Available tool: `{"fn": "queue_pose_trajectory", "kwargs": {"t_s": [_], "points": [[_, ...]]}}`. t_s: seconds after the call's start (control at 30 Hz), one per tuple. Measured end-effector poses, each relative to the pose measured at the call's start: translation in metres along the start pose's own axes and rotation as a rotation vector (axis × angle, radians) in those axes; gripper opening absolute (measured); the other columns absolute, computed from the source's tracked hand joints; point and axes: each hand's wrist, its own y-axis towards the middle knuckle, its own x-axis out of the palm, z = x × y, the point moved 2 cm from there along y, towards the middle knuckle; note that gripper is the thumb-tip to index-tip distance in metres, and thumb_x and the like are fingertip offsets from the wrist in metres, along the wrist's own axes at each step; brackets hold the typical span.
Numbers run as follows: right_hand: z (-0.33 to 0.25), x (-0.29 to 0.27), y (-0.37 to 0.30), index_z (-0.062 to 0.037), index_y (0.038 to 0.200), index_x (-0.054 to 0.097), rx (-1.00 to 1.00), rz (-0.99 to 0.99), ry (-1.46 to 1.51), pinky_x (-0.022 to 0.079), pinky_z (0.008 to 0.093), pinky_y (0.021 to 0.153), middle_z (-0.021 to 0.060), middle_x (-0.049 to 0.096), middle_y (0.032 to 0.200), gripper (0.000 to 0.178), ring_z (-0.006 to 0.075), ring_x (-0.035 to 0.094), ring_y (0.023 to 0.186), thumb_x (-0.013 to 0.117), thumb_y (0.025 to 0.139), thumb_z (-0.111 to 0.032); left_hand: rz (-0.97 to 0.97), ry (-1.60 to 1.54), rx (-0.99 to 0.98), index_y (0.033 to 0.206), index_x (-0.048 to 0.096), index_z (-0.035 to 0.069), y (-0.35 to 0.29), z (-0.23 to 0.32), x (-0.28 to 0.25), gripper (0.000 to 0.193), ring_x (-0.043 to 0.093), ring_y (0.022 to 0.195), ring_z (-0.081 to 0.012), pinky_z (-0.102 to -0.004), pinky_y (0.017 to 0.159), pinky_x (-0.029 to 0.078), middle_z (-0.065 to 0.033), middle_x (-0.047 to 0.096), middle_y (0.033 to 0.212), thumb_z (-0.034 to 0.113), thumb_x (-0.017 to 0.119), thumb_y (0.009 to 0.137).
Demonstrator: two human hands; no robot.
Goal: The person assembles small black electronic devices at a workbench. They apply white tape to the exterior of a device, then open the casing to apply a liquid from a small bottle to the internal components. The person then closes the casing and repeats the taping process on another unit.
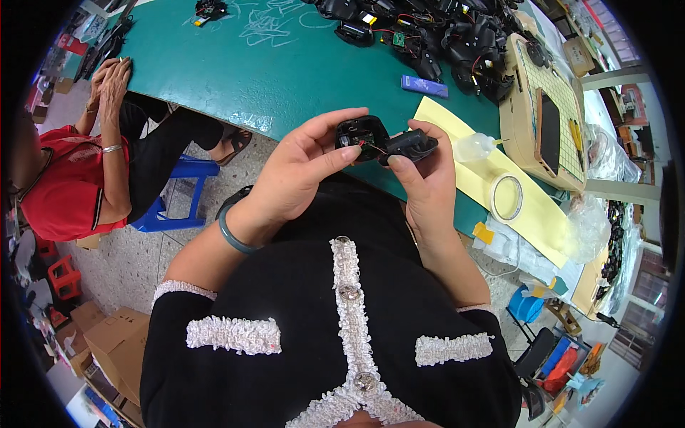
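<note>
Holding a small black plastic part (385,143) at upper centre of frame, over the green table (285,64) edge: left hand (303,167) pinches its rounded half, right hand (421,178) grips the other half.

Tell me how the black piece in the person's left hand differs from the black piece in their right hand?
The left piece is a rounded open shell showing its hollow inside, while the right piece is longer, closed and glossy. The left hand pinches its piece with thumb and fingertips from the side; the right hand cradles its piece from below with the thumb on top. Both are black plastic, held close together above the green table edge, with thin wires between them.
</note>
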Motion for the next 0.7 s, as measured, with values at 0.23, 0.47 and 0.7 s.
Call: {"fn": "queue_pose_trajectory", "kwargs": {"t_s": [0.23, 0.47, 0.7], "points": [[-0.001, -0.008, 0.004, -0.0051, 0.116, 0.047, -0.136, -0.088, -0.129, 0.049, 0.0262, 0.082, 0.0049, 0.059, 0.096, 0.054, 0.0109, 0.059, 0.089, 0.084, 0.077, -0.012, -0.071, 0.045, -0.037, 0.137, 0.049, 0.000, -0.001, 0.001, -0.008, 0.045, 0.059, 0.113, -0.0161, -0.0338, 0.098, 0.050, -0.0105, 0.060, 0.124, 0.006, 0.060, 0.094], [-0.022, -0.004, 0.006, -0.0061, 0.113, 0.046, 0.013, -0.019, -0.166, 0.049, 0.0213, 0.062, 0.0049, 0.065, 0.089, 0.046, 0.0083, 0.061, 0.076, 0.079, 0.080, -0.008, 0.022, 0.138, 0.000, 0.133, 0.052, -0.001, -0.003, 0.000, -0.004, 0.042, 0.062, 0.106, -0.0146, -0.0300, 0.090, 0.054, -0.0104, 0.063, 0.118, 0.004, 0.063, 0.093], [-0.025, -0.003, 0.002, -0.0018, 0.139, 0.040, -0.137, -0.068, -0.158, 0.053, 0.0240, 0.071, 0.0107, 0.069, 0.099, 0.073, 0.0125, 0.067, 0.081, 0.079, 0.077, -0.004, 0.056, 0.189, 0.042, 0.130, 0.054, -0.002, -0.002, 0.004, -0.002, 0.040, 0.062, 0.103, -0.0137, -0.0288, 0.088, 0.055, -0.0104, 0.064, 0.117, 0.002, 0.064, 0.092]]}}
